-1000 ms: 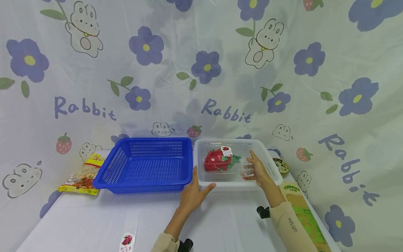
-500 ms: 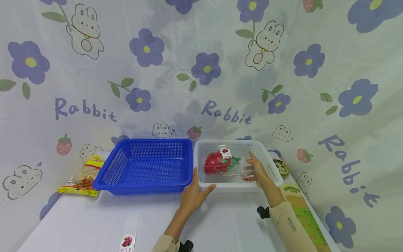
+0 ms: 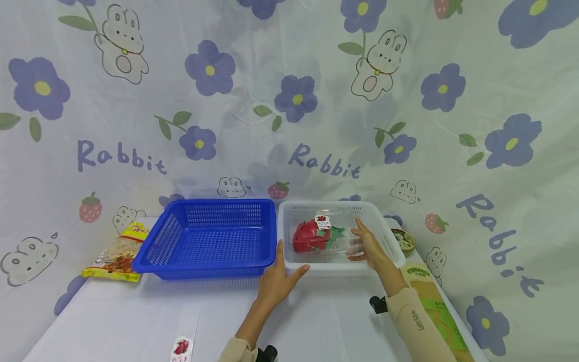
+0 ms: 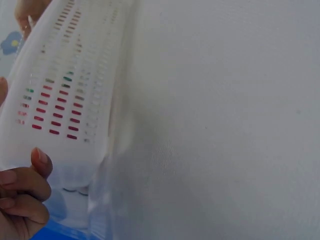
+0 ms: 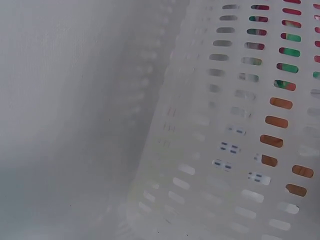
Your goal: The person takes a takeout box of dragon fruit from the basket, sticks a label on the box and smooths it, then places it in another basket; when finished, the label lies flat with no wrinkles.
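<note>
A white slotted basket (image 3: 325, 268) holds a clear plastic box (image 3: 340, 245) containing a red dragon fruit (image 3: 309, 236) with green tips and a white sticker (image 3: 323, 222) on top. At the basket's front left corner, my left hand (image 3: 275, 284) grips the rim, index finger along the side and thumb by the front. In the left wrist view its fingers (image 4: 30, 182) curl beneath that corner. My right hand (image 3: 373, 249) reaches inside and holds the box's right end, fingers spread over it. Through the slots in the right wrist view, parts of that hand (image 5: 276, 121) show.
A blue slotted basket (image 3: 221, 241) stands left of the white one. Farther left lies a yellow snack bag (image 3: 119, 254). On the right are a round tin (image 3: 404, 241) and a long green and tan package (image 3: 431, 301). A dragon fruit card (image 3: 182, 349) lies near the front.
The box with the dragon fruit has shifted slightly toward me and settled a little lower in the white basket. Both hands stay almost where they were.
</note>
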The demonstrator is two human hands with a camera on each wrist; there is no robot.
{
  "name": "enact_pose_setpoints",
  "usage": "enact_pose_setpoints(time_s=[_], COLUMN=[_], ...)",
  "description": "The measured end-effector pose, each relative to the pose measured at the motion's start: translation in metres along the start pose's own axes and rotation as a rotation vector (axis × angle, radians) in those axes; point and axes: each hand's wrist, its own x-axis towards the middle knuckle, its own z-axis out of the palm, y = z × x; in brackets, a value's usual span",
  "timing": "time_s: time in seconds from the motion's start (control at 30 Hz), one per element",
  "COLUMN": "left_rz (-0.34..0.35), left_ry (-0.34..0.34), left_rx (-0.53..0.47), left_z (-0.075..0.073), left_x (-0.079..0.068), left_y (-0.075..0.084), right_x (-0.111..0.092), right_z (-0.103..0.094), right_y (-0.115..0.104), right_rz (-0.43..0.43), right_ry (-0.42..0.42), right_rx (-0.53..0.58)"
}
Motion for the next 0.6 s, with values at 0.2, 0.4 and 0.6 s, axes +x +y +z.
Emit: enact_pose_setpoints(time_s=[0.2,0.4,0.6], left_rz=[-0.019,-0.023,-0.022], left_ry=[-0.019,-0.025,-0.021], left_rx=[0.000,-0.004,0.007], left_z=[0.0001,-0.0005,-0.0001], left_x=[-0.0002,-0.0002,0.0003], left_y=[-0.0007,-0.0004,-0.0005], right_x=[0.0039,0.0046,0.0061], right_z=[-0.0024,-0.0030,-0.0049], right_y=[0.0016,0.0010,0.0012], right_rz=[0.025,0.030,0.071], right_ry=[-0.019,-0.030,-0.052], right_rx=[-0.020,-0.026,-0.033])
